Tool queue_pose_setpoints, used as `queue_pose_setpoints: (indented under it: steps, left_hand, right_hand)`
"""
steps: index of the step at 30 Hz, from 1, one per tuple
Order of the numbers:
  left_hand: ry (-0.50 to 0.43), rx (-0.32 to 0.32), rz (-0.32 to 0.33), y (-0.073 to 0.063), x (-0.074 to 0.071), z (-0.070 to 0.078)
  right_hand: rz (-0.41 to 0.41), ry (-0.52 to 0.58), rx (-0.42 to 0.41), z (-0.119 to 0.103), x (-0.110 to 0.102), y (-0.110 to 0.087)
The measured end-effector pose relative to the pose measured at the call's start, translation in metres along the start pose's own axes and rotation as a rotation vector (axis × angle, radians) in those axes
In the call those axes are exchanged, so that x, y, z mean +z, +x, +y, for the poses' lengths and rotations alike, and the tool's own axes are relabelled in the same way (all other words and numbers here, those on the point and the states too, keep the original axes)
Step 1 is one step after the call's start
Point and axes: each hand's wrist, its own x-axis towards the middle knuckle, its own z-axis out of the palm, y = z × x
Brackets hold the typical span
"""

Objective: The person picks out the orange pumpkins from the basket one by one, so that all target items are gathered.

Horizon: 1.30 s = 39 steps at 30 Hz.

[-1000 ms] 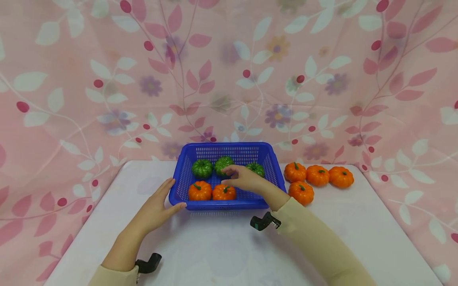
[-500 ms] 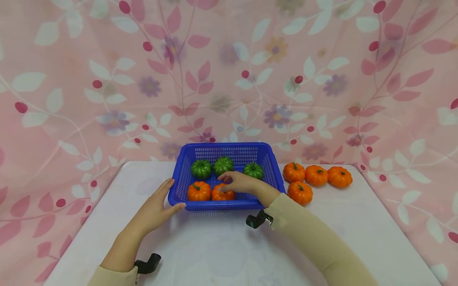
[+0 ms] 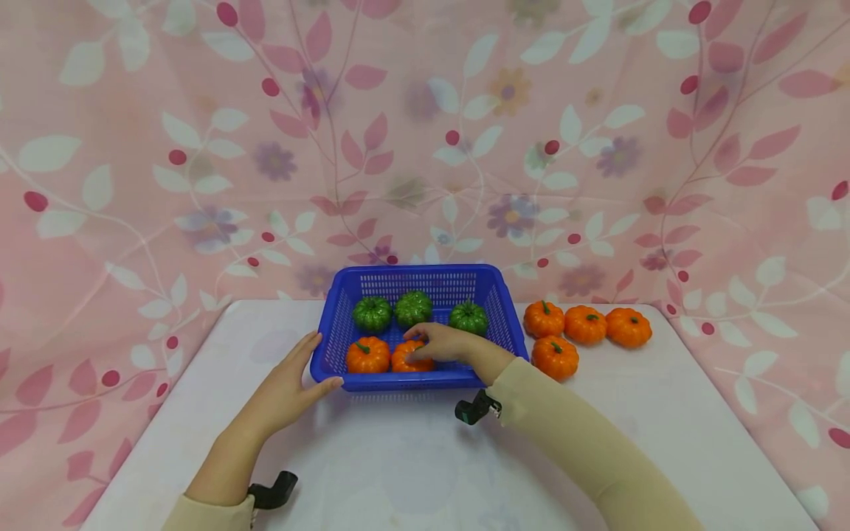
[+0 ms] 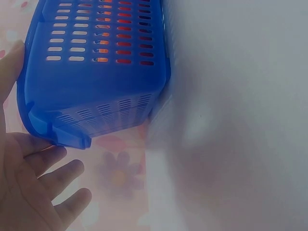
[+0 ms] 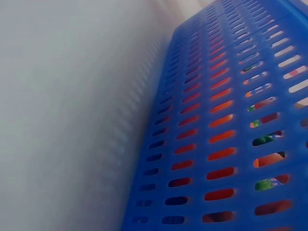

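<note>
In basket (image 3: 425, 380): three green pumpkins (image 3: 413, 308), two orange ones (image 3: 368, 356). Four outside pumpkins (image 3: 586, 325) on bench (image 3: 412, 457). Right hand (image 3: 450, 342) curled round near-right orange (image 3: 401, 360); left hand (image 3: 285, 387) spread, touching basket.

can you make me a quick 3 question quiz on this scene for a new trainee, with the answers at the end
1. True or false: all three green pumpkins lie inside the blue basket.
2. How many orange pumpkins lie on the table outside it? a) two b) four c) six
3. Which hand has its thumb and fingers around the front-row orange pumpkin nearer the basket's middle?

Key:
1. True.
2. b
3. The right hand; the left hand is at the basket's left end.
</note>
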Motion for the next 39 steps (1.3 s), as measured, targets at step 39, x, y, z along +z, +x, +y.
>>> queue_pose_setpoints:
  steps: [39]
  left_hand:
    - [-0.009, -0.011, 0.001, -0.001, 0.001, -0.002]
  right_hand:
    - [0.269, 0.182, -0.127, -0.016, -0.053, -0.069]
